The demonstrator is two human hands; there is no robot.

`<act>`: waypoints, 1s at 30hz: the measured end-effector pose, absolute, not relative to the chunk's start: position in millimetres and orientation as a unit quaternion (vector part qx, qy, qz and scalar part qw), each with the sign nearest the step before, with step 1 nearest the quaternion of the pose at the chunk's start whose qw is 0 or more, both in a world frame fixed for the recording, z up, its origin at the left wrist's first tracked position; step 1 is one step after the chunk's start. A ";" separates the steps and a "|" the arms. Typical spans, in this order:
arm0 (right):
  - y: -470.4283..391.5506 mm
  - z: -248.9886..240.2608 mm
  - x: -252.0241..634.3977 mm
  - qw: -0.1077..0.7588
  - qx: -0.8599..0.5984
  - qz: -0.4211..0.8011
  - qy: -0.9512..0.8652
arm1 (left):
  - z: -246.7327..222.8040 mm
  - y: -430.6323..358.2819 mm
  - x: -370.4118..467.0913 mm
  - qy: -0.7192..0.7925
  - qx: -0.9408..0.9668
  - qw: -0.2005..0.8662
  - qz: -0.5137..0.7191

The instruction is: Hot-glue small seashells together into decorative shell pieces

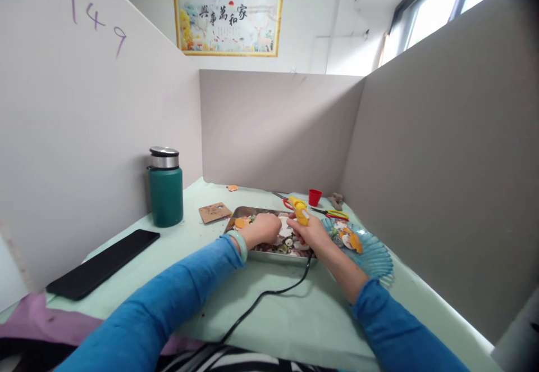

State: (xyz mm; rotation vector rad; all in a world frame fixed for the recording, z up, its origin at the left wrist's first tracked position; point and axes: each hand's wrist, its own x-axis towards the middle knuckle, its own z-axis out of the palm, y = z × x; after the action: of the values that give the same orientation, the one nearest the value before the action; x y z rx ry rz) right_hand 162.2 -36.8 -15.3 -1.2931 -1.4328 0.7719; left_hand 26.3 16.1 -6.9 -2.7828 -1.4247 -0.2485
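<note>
Overhead, "149" in purple on the partition (96, 108).

Both blue-sleeved arms (168, 287) reach forward and angle inward, bringing the bare hands close together but apart. The left hand (266, 229) is palm down, its fingers curled under, the wrist (241, 244) ringed by a pale green bangle (239, 245). The right hand (309, 232) is closed in a grip, thumb side up, with the bare forearm (347, 273) showing below it.
</note>
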 end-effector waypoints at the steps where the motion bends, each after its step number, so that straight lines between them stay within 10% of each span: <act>1: -37.3 -14.9 162.0 0.508 -0.535 0.320 -0.594 | -5.3 15.5 22.1 -0.474 -0.877 -0.013 -0.073; 18: -39.5 -12.3 161.3 0.494 -0.539 0.319 -0.603 | -9.8 28.7 -20.8 -0.377 -0.698 -0.548 -0.265; 30: -36.3 -16.8 164.0 0.471 -0.542 0.307 -0.624 | -6.5 11.6 -13.8 -0.389 -0.838 -0.328 -0.198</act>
State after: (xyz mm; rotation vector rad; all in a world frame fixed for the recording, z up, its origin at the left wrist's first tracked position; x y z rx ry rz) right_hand 164.0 -36.3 -16.8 -1.3272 -1.5286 0.7530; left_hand -13.8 11.6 -6.5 -3.3786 -1.5671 -0.8002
